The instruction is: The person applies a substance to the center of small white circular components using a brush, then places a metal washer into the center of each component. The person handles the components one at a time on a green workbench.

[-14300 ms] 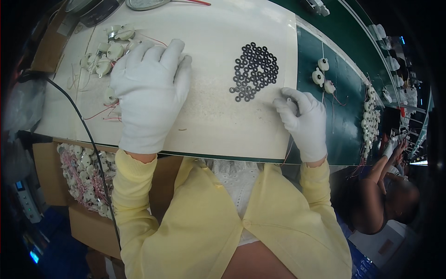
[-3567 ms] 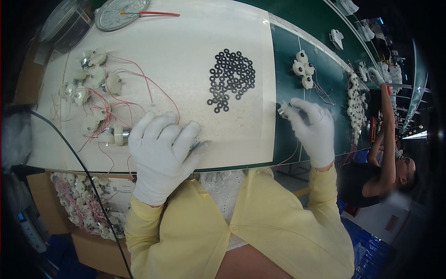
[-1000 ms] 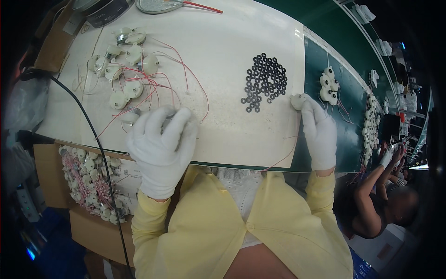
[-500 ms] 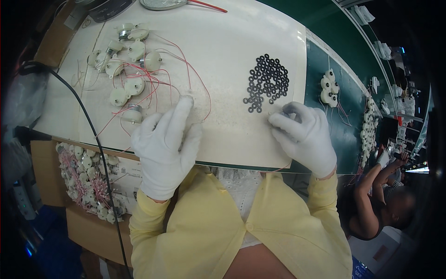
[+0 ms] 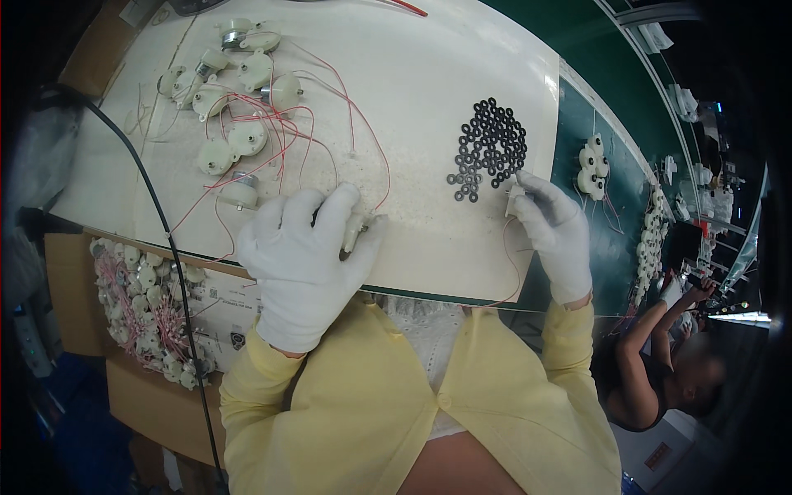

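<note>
On the white work mat (image 5: 429,91), largest first: your left hand (image 5: 301,264) lay spread, fingers pinning a small cream gear motor (image 5: 356,231) with thin red leads; likely light and rigid, best taken by its casing, the wires being delicate. Your right hand (image 5: 557,231) pinched a small pale part (image 5: 513,198) just below the pile of black washers (image 5: 491,148), which were tiny and probably slippery.

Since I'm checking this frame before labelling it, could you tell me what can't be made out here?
- Head view: the small motor under the left hand is mostly covered by the glove.
- The white part at the right hand is hidden by its fingers.
- Black rings: too small to count.
- Cardboard box: partly hidden under the table edge.
</note>
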`<state>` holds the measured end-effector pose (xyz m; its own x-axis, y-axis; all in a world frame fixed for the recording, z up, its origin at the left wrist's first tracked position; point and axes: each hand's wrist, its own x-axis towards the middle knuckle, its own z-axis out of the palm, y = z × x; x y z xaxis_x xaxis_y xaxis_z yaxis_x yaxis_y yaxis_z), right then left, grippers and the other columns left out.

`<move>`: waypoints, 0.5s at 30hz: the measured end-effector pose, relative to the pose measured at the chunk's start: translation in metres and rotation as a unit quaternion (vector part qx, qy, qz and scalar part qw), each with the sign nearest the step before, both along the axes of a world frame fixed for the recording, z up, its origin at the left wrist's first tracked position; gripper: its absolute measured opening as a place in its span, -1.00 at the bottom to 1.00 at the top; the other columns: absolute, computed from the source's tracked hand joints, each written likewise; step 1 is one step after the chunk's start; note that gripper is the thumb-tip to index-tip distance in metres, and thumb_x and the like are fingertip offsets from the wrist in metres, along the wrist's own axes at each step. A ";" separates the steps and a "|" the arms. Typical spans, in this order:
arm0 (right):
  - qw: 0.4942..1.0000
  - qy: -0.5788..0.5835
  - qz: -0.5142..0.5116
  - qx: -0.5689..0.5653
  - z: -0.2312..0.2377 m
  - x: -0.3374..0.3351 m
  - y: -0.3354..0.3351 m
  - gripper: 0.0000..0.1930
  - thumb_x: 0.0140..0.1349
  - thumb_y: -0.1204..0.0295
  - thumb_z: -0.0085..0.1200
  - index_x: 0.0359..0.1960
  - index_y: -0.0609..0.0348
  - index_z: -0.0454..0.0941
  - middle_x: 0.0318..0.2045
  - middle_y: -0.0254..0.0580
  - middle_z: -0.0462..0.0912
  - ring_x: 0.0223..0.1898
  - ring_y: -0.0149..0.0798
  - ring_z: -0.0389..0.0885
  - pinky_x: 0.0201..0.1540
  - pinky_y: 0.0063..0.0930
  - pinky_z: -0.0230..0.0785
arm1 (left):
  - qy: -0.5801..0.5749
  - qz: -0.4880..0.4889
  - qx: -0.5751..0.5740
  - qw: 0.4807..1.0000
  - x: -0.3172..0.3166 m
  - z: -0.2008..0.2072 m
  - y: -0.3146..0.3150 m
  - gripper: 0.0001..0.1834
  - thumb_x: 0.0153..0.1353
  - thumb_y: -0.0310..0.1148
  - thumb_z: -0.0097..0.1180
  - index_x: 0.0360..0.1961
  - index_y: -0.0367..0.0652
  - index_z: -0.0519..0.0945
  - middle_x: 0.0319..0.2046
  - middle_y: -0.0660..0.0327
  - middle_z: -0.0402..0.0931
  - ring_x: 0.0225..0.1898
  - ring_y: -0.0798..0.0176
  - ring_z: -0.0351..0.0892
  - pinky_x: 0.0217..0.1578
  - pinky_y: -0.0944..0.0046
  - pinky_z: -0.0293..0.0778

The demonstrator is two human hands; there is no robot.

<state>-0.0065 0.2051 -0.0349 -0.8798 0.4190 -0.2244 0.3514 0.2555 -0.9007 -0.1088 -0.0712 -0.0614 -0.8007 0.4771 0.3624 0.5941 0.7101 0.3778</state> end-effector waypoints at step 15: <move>0.886 0.058 0.150 0.434 0.003 -0.022 -0.005 -0.74 0.11 0.37 0.31 -0.16 0.14 0.65 -0.51 -0.15 0.66 -0.54 -0.13 0.62 -0.45 -0.32 0.39 | 0.001 -0.008 0.012 1.000 -0.004 -0.003 -0.002 -0.64 -0.09 -0.23 0.41 -0.22 0.12 0.60 -0.33 0.35 0.45 -0.27 0.17 0.45 -0.23 0.10 0.28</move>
<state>-0.0289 0.2003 -0.0322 -0.9770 0.1325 0.1673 0.0680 0.9363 -0.3445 -0.1123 -0.0730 -0.0645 -0.7918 0.4810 0.3764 0.6067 0.6906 0.3937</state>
